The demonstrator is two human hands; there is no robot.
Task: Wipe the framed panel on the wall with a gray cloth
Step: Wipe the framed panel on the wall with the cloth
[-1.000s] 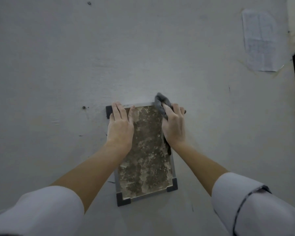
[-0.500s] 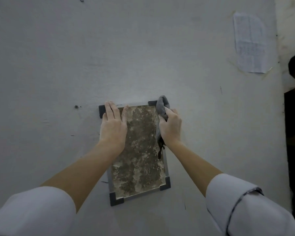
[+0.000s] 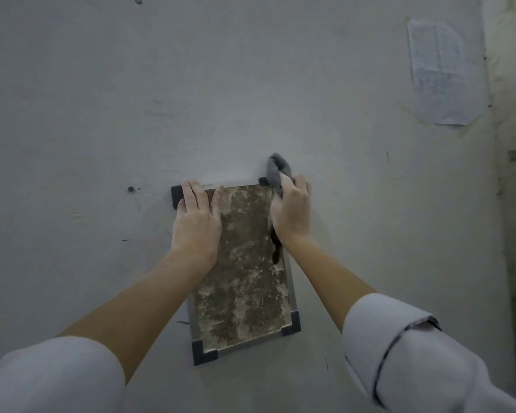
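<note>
Framed panel (image 3: 242,278), centre of frame: mottled brown with pale beige blotches, darkest brown down middle.
Frame rail (image 3: 290,284): light grey. Corner caps (image 3: 203,353): charcoal, near black.
Gray cloth (image 3: 276,171) in my right hand (image 3: 291,213), at panel's upper right corner: plain mid-grey; strand below my palm reads almost black.
Wall (image 3: 102,99): pale grey-white, few dark specks.
Paper sheet (image 3: 441,76), upper right: whitish, faint print, unreadable.
My left sleeve (image 3: 51,377): white. My right sleeve (image 3: 414,353): white, thin dark line.
</note>
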